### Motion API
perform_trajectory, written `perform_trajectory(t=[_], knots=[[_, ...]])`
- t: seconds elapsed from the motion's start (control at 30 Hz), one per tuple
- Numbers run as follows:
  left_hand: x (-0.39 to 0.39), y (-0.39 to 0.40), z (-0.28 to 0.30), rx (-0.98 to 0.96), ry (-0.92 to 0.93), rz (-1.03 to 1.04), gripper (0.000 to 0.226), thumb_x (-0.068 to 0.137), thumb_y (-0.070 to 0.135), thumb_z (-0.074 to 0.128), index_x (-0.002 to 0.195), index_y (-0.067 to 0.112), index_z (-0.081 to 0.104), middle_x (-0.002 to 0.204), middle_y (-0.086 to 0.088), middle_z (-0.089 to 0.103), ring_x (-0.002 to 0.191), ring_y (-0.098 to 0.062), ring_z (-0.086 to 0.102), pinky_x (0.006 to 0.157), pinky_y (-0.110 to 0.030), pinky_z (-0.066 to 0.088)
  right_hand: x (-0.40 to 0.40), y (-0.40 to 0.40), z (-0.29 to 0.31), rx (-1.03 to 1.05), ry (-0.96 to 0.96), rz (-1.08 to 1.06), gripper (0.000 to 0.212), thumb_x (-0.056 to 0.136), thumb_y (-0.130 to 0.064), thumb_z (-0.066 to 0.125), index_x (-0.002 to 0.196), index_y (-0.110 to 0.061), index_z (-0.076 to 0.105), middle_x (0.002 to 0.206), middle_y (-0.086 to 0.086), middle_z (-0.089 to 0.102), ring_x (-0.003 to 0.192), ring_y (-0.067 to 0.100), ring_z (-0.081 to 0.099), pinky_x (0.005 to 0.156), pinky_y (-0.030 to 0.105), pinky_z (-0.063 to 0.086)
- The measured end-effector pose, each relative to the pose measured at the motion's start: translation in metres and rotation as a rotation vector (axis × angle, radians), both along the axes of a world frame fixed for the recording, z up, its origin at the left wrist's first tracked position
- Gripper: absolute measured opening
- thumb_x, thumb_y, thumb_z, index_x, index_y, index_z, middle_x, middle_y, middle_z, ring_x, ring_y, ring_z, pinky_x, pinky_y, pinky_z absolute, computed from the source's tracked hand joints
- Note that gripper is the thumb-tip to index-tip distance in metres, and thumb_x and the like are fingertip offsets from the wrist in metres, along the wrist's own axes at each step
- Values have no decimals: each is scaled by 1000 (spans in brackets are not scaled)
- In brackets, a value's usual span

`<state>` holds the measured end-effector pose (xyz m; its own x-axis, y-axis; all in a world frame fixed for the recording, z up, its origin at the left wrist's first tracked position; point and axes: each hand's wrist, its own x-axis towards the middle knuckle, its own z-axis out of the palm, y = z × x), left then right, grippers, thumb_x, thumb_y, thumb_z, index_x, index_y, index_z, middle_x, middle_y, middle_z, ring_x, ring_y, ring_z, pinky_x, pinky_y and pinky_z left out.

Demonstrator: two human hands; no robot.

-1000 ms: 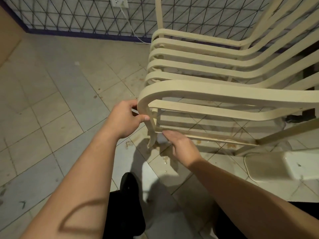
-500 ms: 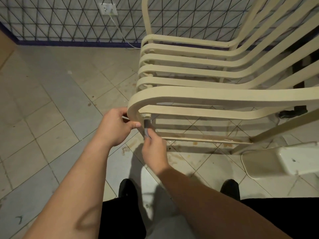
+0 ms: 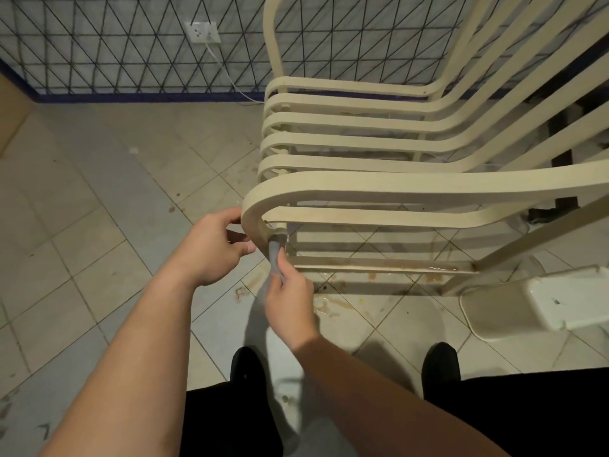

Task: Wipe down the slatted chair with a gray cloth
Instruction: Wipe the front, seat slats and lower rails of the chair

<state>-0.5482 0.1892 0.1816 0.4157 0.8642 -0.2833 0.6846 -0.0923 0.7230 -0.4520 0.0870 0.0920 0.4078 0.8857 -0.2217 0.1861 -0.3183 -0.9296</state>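
A cream slatted chair (image 3: 395, 188) fills the upper right, its curved near armrest bending down toward me. My left hand (image 3: 211, 250) curls round the outer bend of that armrest, thumb below. My right hand (image 3: 288, 300) pinches a strip of gray cloth (image 3: 274, 253) that is looped round the thin upright post just under the armrest bend. The far end of the cloth is hidden behind the post.
Tiled floor (image 3: 99, 225) with brown stains under the chair. A white plastic object (image 3: 534, 301) lies at right beside the chair leg. A tiled wall with an outlet (image 3: 202, 32) and cord stands behind. My black shoes (image 3: 247, 364) are below.
My right hand rose from the lower rail to the post under the armrest bend and now pulls the gray cloth there. The left hand stays on the armrest bend.
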Motion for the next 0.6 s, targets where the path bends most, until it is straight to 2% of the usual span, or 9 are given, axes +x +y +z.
perform_trajectory(t=[0.03,0.1,0.17,0.23,0.3,0.37,0.4,0.5,0.6], knots=[[-2,-1,2,15,-26,6,45,90,-1,70,99,43,64,105,22,69,88,8,68,72,-11,48,4,2,4,-16,3,-6,54,98,-4,42,146,-27,49,98,7,68,70,10,52,64,3,35],[-4,-1,7,58,-64,24,46,92,-1,67,104,44,64,107,24,69,90,7,69,71,-9,45,7,9,23,43,-23,-11,47,98,-9,45,142,-24,54,93,10,68,72,14,51,66,13,38],[-3,-2,9,94,-62,24,47,93,0,66,99,47,66,99,27,71,87,5,69,72,-14,45,3,14,46,155,-24,-20,39,98,-19,46,133,-29,58,89,5,66,76,19,55,70,27,45],[-1,-3,10,108,-49,28,48,93,0,66,92,48,65,90,30,70,82,10,66,68,-8,44,2,17,59,244,93,-66,25,98,-24,47,118,-28,61,90,0,67,82,16,61,76,36,52],[1,-5,11,116,-49,40,49,92,0,67,90,48,64,87,31,69,80,14,64,66,-3,43,8,13,55,287,107,-40,27,98,-22,47,119,-29,62,87,-2,67,77,13,60,72,32,52],[1,-5,10,123,-47,51,51,93,-1,66,88,50,64,91,27,70,86,4,68,77,-16,50,17,9,37,221,-47,90,39,96,-10,46,129,-24,61,88,2,68,76,17,59,69,24,45],[1,-6,10,120,-42,55,51,93,-1,66,87,50,64,93,25,71,90,-3,70,80,-24,50,24,8,22,144,-126,156,44,95,-3,45,132,-20,61,97,5,70,83,20,63,73,20,43],[1,-6,8,102,-26,57,49,94,-1,64,85,47,65,92,25,70,90,-6,69,82,-28,49,55,4,-21,-188,-328,372,59,91,4,43,142,-24,54,123,10,68,102,29,66,82,16,43],[1,-6,8,73,-51,35,44,93,1,66,100,44,66,100,23,69,91,-2,68,87,-29,51,84,-15,-37,-307,-345,214,57,96,1,40,141,-32,54,114,5,70,77,19,69,70,29,59]])
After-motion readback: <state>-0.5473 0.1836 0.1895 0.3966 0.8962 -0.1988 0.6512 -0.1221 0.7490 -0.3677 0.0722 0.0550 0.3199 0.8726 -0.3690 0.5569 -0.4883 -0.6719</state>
